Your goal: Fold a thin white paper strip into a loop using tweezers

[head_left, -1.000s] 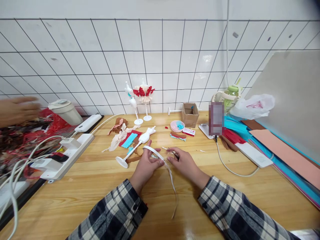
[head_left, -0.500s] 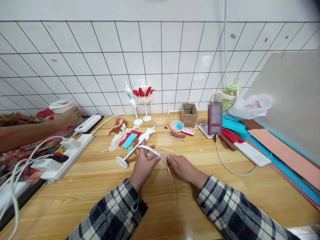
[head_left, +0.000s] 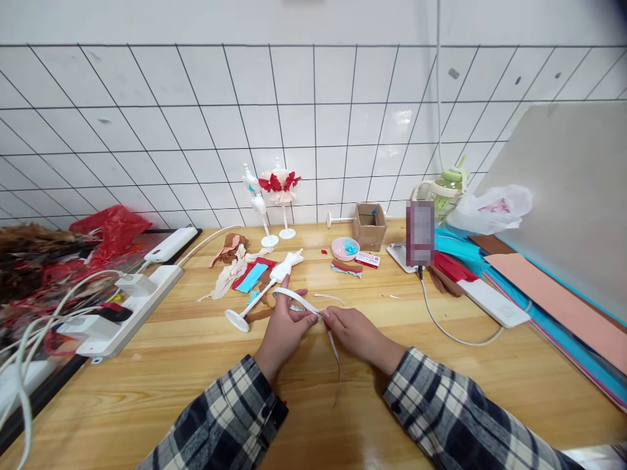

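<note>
My left hand (head_left: 287,329) is closed round a roll of white tape (head_left: 300,300), its thumb and fingers gripping the ring. My right hand (head_left: 355,333) pinches the tape's loose end, fingertips close to my left thumb. From between the hands a thin white strip (head_left: 334,349) hangs down over the table. Just beyond my left hand, a small white mannequin (head_left: 284,269) lies on its side, its stand's round base toward me. Another short white strip (head_left: 329,297) rests on the wood behind my hands.
Fabric scraps (head_left: 252,277) lie left of the mannequin. Behind stand two dressed mannequins (head_left: 279,186), a pink bowl (head_left: 345,249) and a cardboard box (head_left: 370,227). A phone (head_left: 420,234) stands at right, near stacked coloured fabric (head_left: 553,287). A power strip (head_left: 132,320) lines the left.
My right hand has come closer to my left, fingertips now almost meeting at the tape. The hanging strip has shifted slightly left. Another person's arm at far left has gone, with the white object there.
</note>
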Action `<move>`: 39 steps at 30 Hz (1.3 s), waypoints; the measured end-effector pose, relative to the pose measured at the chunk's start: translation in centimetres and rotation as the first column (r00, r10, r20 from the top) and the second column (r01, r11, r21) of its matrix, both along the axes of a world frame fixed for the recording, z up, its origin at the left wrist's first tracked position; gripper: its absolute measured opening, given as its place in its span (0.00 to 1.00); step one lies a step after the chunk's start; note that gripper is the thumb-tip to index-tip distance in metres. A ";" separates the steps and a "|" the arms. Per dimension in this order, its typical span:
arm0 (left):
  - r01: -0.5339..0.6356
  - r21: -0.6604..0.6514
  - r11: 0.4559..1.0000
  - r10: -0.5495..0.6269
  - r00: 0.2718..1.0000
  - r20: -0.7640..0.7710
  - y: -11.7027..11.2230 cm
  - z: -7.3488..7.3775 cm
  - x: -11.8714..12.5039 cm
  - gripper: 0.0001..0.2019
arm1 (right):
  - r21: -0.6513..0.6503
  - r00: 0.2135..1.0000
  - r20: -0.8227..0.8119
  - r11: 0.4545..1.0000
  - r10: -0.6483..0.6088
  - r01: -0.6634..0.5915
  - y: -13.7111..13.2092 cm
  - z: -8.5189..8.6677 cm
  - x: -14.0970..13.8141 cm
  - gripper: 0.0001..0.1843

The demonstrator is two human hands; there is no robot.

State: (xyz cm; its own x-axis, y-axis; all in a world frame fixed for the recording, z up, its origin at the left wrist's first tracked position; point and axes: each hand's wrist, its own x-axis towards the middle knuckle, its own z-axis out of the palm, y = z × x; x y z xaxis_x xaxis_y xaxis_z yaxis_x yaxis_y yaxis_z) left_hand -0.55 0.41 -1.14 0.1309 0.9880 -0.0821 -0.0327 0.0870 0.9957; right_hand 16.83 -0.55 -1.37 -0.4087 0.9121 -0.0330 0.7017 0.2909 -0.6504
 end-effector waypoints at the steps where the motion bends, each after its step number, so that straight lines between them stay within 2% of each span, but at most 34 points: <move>1: 0.003 -0.004 1.000 -0.003 1.000 0.000 -0.1 0.1 0.1 0.50 | 0.002 1.000 0.003 1.000 0.002 -0.002 0.0 0.0 0.0 0.24; 14: -0.016 0.034 0.999 0.017 0.999 -0.039 -0.5 0.9 0.4 0.49 | -0.003 0.994 -0.108 1.000 -0.011 0.011 -0.1 -0.2 -0.2 0.21; 27: -0.015 0.073 0.997 0.021 0.996 -0.083 -0.6 1.1 0.4 0.49 | -0.016 0.991 -0.128 0.999 -0.030 0.028 -0.1 -0.1 -0.5 0.20; 32: -0.008 0.075 0.997 0.014 0.997 -0.081 -0.6 1.1 0.4 0.51 | -0.052 0.982 -0.180 0.997 -0.062 0.053 0.2 -0.5 -0.6 0.21; 39: -0.003 0.076 0.997 0.008 0.998 -0.064 -0.6 1.3 0.5 0.53 | -0.122 0.956 -0.289 0.992 -0.052 0.017 0.6 -0.9 -0.5 0.22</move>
